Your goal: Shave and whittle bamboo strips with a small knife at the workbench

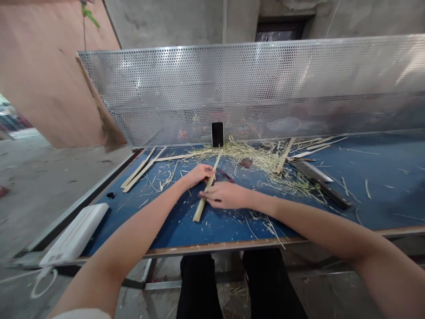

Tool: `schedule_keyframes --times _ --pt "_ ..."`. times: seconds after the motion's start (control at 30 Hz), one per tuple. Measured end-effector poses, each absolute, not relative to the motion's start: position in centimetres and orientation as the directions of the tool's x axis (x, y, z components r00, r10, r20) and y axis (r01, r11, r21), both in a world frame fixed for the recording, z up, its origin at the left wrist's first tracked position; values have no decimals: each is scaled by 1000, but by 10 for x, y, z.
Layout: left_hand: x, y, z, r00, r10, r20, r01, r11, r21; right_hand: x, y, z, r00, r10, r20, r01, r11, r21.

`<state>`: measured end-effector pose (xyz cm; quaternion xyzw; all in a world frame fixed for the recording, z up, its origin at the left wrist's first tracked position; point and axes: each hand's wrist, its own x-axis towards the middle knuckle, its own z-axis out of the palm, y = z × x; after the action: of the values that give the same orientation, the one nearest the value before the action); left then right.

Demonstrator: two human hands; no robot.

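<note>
A pale green bamboo strip (200,209) lies lengthwise in front of me on the blue tabletop. My left hand (200,173) is closed on its middle part, fingers pinching the edge. Lower down, my right hand (226,195) reaches across the strip with its fingers curled together. Something small and dark shows at its fingertips, too blurred to name. Just beyond the hands lies a thin dark red stick-like tool (226,176). Curly bamboo shavings (252,155) are heaped past the far end of the strip.
A cleaver (320,184) lies at right beside several bamboo strips (318,146). More strips (141,170) rest at left, near a white power strip (75,235). A phone (217,134) leans on the perforated metal panel (199,88) along the back.
</note>
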<state>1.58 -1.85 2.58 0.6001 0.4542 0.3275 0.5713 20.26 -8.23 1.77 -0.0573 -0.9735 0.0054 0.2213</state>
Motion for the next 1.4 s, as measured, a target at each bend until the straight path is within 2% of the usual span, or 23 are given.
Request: schedule_keyframes --times 0.1,0.13,0.17,0.3,0.37,0.43,0.57,0.63,0.73,0.8,1.0,1.07,1.17,1.23,1.3,1.4 --pt "15 -20 27 380 918 -114 176 50 983 192 -106 16 -909 -42 414 -47 999 -2" --pt "15 -20 27 377 919 -112 175 48 983 191 -106 15 -910 -50 412 -55 998 1" --pt "15 -20 27 375 921 -109 173 46 984 192 -102 15 -909 -29 415 -32 999 0" --pt "15 -18 24 364 926 -104 163 46 986 206 -66 14 -847 263 463 276 960 -41" --pt "15 -18 24 357 928 -108 174 47 984 210 -58 13 -821 341 458 350 934 -67" --pt "15 -19 24 363 925 -113 195 43 980 208 -64 10 -852 297 432 291 953 -81" --pt "14 -21 25 385 916 -117 229 28 973 199 -84 8 -927 88 364 56 994 -96" --pt "15 -21 25 373 923 -99 236 8 972 200 -80 11 -923 104 371 70 992 -103" --pt "16 -20 24 332 940 -79 278 -18 960 206 -65 18 -878 247 409 223 969 -108" --pt "16 -20 24 324 943 -81 305 -24 952 208 -63 20 -863 293 412 274 956 -106" --pt "15 -21 26 377 920 -102 291 -13 957 193 -96 15 -936 69 345 34 994 -105" --pt "15 -20 26 358 929 -96 310 -22 951 194 -92 17 -932 91 351 55 992 -111" --pt "16 -19 25 323 944 -71 359 -53 932 201 -74 21 -903 218 370 200 976 -87" --pt "17 -19 25 318 946 -65 378 -64 923 203 -71 24 -896 245 371 246 968 -47" --pt "17 -19 25 337 938 -76 369 -57 928 200 -82 24 -920 177 350 185 983 -11" --pt "16 -20 25 368 925 -92 343 -43 938 192 -104 22 -942 28 335 15 999 -41"
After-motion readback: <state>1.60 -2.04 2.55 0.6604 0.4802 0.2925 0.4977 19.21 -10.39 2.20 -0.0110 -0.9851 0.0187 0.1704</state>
